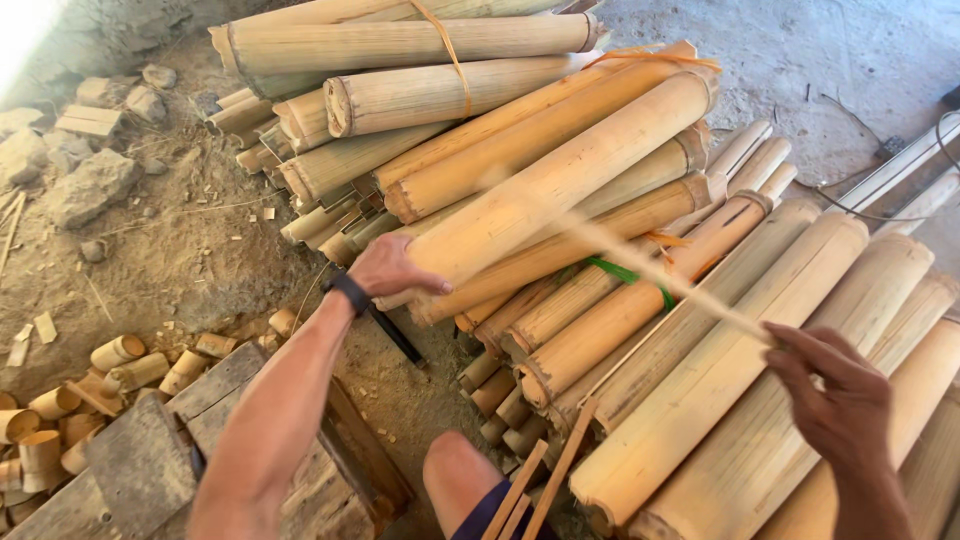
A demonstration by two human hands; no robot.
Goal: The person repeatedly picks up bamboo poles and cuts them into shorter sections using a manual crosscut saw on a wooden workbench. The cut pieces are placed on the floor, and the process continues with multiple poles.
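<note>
The left hand (392, 268) is resting its grip, fingers pressed together and flat, on the near end of a rolled bamboo mat (560, 185) that is lying atop the pile of rolls (700, 330). The roll's long axis is running up and away to the right from that grip. The right hand (832, 395) is pinching the near end of a thin bamboo strip (640, 265), blurred with motion, which is stretching up-left from its grip, across the pile, toward the roll under the left hand. The left hand is nearer the roll; the right is well apart from it. The roll is looking pale tan, smooth and tightly wound. Short bamboo offcuts (60, 400) are lying behind the left arm.
</note>
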